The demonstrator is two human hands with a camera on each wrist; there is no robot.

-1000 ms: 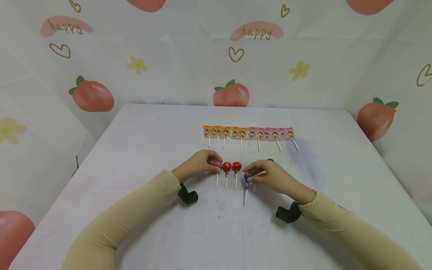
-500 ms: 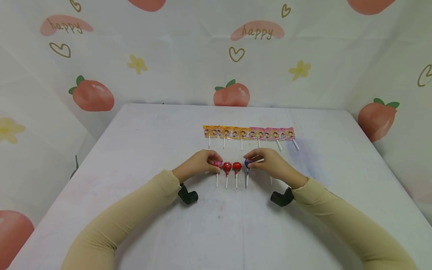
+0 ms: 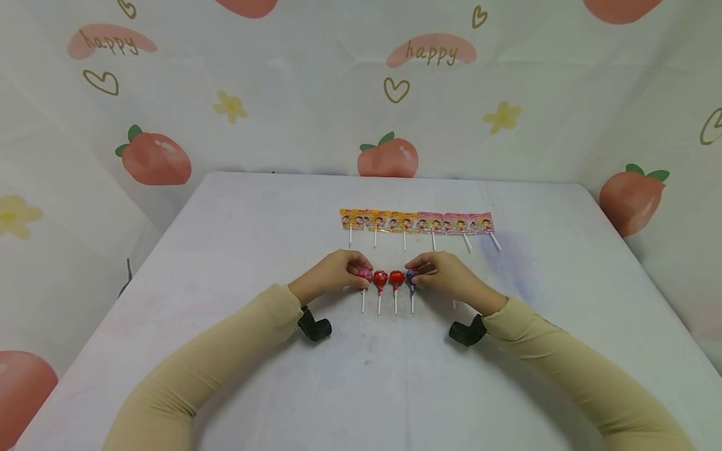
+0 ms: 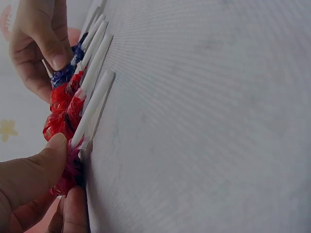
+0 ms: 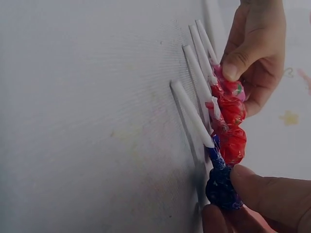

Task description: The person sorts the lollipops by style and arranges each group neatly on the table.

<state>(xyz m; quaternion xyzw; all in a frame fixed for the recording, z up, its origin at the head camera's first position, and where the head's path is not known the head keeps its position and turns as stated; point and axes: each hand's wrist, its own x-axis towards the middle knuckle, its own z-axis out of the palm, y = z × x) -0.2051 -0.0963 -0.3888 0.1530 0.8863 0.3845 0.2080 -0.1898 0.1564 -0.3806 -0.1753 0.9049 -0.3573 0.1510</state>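
My left hand pinches the wrapped head of a pink lollipop between thumb and fingers. Beside it lie two red lollipops, sticks toward me. At the right end of this row, my right hand pinches a dark blue lollipop by its head, which sits close against the neighbouring red one in the right wrist view. A thin white stick also shows among the right hand's fingers. Under that hand, another white stick peeks out on the table; its head is hidden.
Farther back, a row of flat lollipops in yellow wrappers and pink wrappers lies across the white table. Each wrist carries a black device. A printed cloth hangs behind the table.
My right hand has moved the blue lollipop away from me, into line with the red ones, then slightly left toward them. The left hand has stayed on the pink lollipop.
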